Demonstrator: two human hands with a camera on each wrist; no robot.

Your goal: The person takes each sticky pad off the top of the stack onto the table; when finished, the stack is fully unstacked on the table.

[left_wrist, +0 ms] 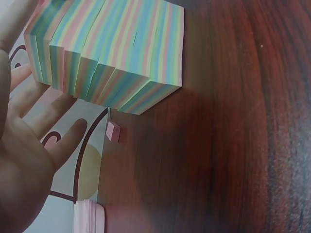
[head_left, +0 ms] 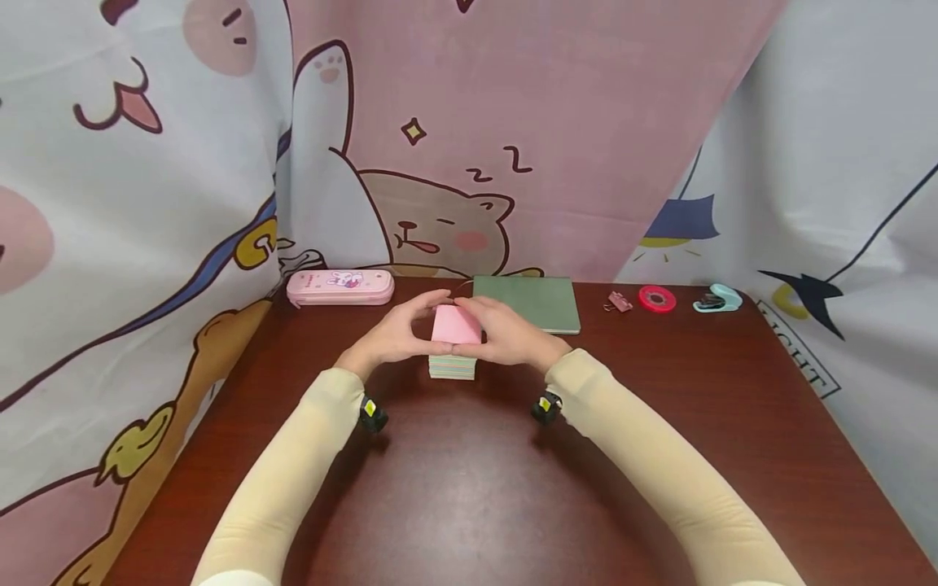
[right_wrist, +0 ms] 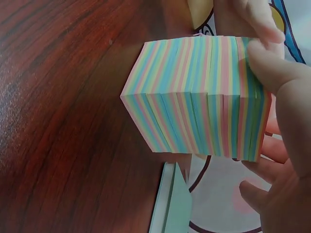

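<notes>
So: one dark red-brown wooden table (head_left: 469,505), backed by cartoon-print cloth (head_left: 132,203) all round. Counts, big to small, clock directions read from the table middle in the head view.

One green notebook (head_left: 529,303) at 12, lying flat near the far edge. One pink pencil case (head_left: 340,286) at 11, just beside the cloth. One block of sticky notes (head_left: 453,358), pastel-striped on its sides, standing on the table just short of the notebook, towards 12. One pink top sheet (head_left: 456,325), lifted at an angle off the block.

Two hands. Left hand (head_left: 396,335) comes in from 9 o'clock of the block, fingers curled towards the pink sheet's far edge; contact is not clear from the head view, and the left wrist view shows a relaxed palm (left_wrist: 29,160) with spread fingers beside the striped side (left_wrist: 112,53), so I cannot tell if it grips. Right hand (head_left: 506,334) comes from 3 o'clock; right wrist view shows thumb (right_wrist: 279,82) pressed on the top edge of the block (right_wrist: 194,97) with fingers curled behind, clamped on it.

Small stuff at 1 to 2 o'clock along the far edge: one pink binder clip (head_left: 620,302), one red tape roll (head_left: 656,299), one mint stapler (head_left: 717,300), each apart from the next.
</notes>
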